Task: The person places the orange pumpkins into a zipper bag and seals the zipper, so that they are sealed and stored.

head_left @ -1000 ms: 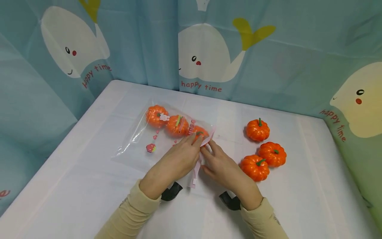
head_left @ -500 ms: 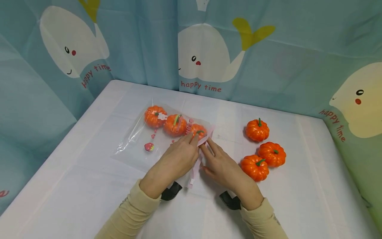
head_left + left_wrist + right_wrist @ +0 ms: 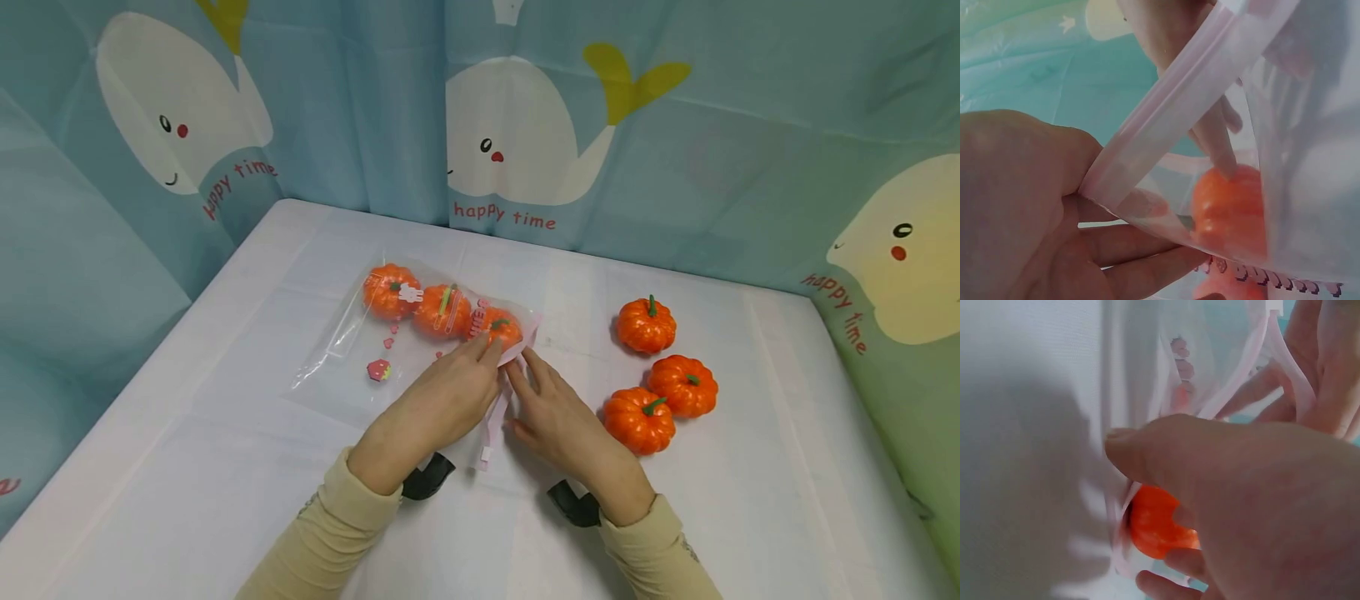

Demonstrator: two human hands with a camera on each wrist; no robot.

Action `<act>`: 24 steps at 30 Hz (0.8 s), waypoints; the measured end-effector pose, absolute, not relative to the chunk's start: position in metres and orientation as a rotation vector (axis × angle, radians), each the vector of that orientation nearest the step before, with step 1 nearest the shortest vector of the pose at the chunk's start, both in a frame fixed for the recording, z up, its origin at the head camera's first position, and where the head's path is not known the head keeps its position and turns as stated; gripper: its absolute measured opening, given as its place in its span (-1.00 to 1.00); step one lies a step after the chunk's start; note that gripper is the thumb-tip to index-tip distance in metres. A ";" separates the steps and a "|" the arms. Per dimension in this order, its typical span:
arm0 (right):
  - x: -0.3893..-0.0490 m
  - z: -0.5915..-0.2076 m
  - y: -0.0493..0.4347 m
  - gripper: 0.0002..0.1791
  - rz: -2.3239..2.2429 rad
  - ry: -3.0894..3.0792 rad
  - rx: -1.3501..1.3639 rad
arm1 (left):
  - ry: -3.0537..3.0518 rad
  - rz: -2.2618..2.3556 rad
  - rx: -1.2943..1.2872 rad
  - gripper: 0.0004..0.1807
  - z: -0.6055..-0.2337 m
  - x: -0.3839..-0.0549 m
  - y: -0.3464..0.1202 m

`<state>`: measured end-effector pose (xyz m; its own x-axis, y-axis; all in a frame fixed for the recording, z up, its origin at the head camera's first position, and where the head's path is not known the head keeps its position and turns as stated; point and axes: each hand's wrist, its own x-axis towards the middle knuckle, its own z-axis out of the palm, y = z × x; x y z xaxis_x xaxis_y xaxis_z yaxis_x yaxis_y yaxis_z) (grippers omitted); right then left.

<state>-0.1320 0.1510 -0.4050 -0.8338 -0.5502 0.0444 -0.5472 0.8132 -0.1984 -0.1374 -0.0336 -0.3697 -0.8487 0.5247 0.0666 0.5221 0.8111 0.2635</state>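
Note:
A clear zip bag (image 3: 333,354) with pink trim and printed strawberries lies on the table with three small orange pumpkins inside. My left hand (image 3: 438,400) pinches the upper side of its mouth, holding that edge raised in the left wrist view. Just inside the mouth sits the nearest pumpkin (image 3: 1229,212), its green stem toward the left fingers. My right hand (image 3: 562,421) reaches in from the right with fingers extended, and a fingertip touches this pumpkin. In the right wrist view the right thumb (image 3: 1147,450) stays apart from the pumpkin, partly covering the bag's mouth.
Three more pumpkins, a back one (image 3: 647,326), a middle one (image 3: 684,387) and a front one (image 3: 640,421), stand right of the right hand. The bag's white slider (image 3: 485,454) hangs toward the front. A blue curtain (image 3: 360,108) with whales borders the table's back.
The pumpkin at the mouth sits slightly farther inside the bag than a second ago. Both hands keep nearly the same places, with only small finger shifts.

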 end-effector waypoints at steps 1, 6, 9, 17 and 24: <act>-0.132 -0.404 0.152 -0.14 -0.313 2.969 -0.896 | 2.984 0.418 0.867 -0.45 -0.370 -0.138 -0.034; -0.131 -0.394 0.161 -0.19 -0.291 2.919 -0.838 | 2.997 0.411 0.857 -0.48 -0.371 -0.138 -0.033; -0.131 -0.385 0.171 -0.28 -0.315 2.922 -0.788 | 2.998 0.417 0.856 -0.48 -0.371 -0.138 -0.033; -0.129 -0.362 0.201 -0.34 -0.340 2.972 -0.603 | 2.971 0.541 0.885 -0.48 -0.377 -0.142 -0.033; -0.128 -0.357 0.215 -0.34 -0.290 2.886 -0.412 | 2.891 0.663 0.798 -0.37 -0.386 -0.147 -0.031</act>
<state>-0.1281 0.2153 -0.3574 -0.9384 -0.2950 -0.1798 -0.2533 0.9414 -0.2226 -0.1465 -0.0309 -0.3857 -0.8628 0.5035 0.0455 0.4731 0.7723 0.4241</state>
